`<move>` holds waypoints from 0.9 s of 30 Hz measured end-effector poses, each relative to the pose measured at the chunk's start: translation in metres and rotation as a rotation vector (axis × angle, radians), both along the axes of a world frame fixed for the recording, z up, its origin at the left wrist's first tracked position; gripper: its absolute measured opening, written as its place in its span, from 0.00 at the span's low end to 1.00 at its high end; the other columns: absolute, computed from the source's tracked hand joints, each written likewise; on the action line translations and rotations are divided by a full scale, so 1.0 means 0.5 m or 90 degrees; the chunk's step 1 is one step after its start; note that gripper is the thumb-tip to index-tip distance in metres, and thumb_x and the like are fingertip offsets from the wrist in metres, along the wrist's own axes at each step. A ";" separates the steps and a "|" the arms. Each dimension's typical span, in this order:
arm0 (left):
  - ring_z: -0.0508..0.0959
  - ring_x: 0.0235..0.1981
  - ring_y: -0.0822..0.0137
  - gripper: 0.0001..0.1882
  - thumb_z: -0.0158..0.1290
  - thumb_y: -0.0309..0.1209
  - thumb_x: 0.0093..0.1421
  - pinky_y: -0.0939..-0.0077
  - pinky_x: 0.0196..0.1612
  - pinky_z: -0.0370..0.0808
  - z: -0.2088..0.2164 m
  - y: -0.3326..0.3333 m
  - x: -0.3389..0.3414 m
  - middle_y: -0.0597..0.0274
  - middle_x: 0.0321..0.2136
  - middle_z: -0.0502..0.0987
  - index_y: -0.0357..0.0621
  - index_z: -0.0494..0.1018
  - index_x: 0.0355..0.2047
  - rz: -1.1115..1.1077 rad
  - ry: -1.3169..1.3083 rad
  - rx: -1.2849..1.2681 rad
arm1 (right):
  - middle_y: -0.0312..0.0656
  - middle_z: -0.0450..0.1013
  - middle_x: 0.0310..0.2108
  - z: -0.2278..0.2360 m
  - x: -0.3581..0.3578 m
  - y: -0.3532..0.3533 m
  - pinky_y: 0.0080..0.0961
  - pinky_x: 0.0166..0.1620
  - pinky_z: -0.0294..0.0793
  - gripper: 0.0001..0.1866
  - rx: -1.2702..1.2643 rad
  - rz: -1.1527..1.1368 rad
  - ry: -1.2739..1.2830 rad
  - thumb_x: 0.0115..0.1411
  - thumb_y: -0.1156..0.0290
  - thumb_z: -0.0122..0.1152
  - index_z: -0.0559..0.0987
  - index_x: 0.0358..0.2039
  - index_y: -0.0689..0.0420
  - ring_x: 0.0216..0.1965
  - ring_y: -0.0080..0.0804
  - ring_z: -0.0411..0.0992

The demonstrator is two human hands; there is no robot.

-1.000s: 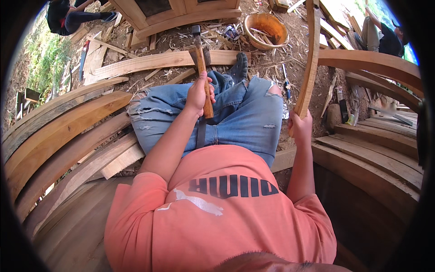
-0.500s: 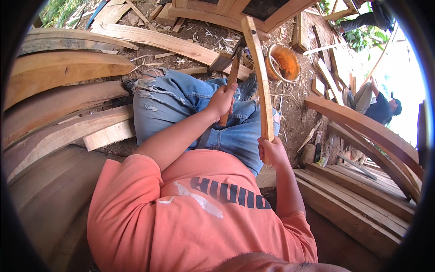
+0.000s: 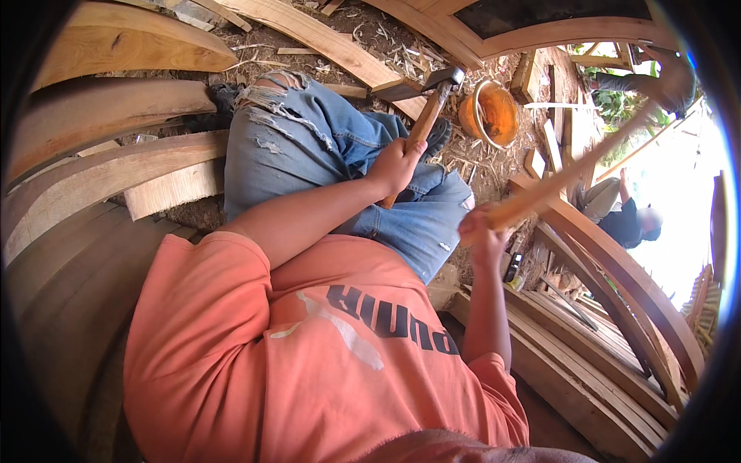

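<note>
My left hand [image 3: 396, 166], above my jeans, is closed round the wooden handle of an adze [image 3: 427, 123]. Its dark metal head points away from me, with the flat blade turned to the left. In my right hand [image 3: 485, 230] is one end of a long, narrow wooden strip [image 3: 556, 181]. The strip slants up to the far right, its outer end smeared by motion. Adze and strip are apart.
An orange bucket [image 3: 494, 114] stands on the dirt beyond my knees, among wood shavings. Thick curved boards [image 3: 139, 100] lie at left; a curved beam [image 3: 617, 255] and stacked planks [image 3: 571, 370] at right. A panelled wooden frame [image 3: 494, 38] is at the back. Another person [image 3: 621, 212] sits far right.
The wooden strip has swung from nearly upright over to the right, away from the adze. My right hand has moved slightly right; the adze has shifted a little right in the view.
</note>
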State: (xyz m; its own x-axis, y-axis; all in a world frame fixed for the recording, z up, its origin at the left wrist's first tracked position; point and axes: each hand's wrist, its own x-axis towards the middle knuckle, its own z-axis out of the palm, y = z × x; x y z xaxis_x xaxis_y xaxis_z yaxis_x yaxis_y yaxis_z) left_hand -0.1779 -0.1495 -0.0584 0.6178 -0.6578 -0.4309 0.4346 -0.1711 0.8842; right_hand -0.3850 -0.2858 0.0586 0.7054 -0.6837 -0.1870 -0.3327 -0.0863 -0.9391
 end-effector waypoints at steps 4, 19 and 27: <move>0.84 0.36 0.43 0.33 0.48 0.59 0.76 0.53 0.43 0.77 0.004 0.009 -0.025 0.43 0.32 0.83 0.33 0.75 0.44 -0.005 -0.052 0.023 | 0.38 0.71 0.21 -0.013 0.014 0.052 0.32 0.23 0.73 0.07 0.184 -0.075 0.335 0.66 0.70 0.59 0.75 0.32 0.59 0.18 0.31 0.71; 0.84 0.35 0.46 0.30 0.50 0.57 0.76 0.54 0.40 0.77 -0.024 0.000 -0.002 0.46 0.31 0.82 0.36 0.74 0.41 0.031 -0.045 0.005 | 0.37 0.70 0.21 0.031 0.041 0.055 0.28 0.22 0.71 0.04 0.142 -0.032 0.349 0.65 0.74 0.58 0.77 0.35 0.62 0.17 0.29 0.70; 0.83 0.34 0.49 0.30 0.49 0.57 0.76 0.55 0.40 0.77 -0.041 0.002 0.003 0.48 0.31 0.82 0.36 0.74 0.41 0.034 -0.060 -0.007 | 0.39 0.71 0.24 0.219 0.132 0.035 0.28 0.26 0.78 0.04 0.042 -0.133 -0.257 0.66 0.73 0.61 0.75 0.37 0.57 0.25 0.27 0.73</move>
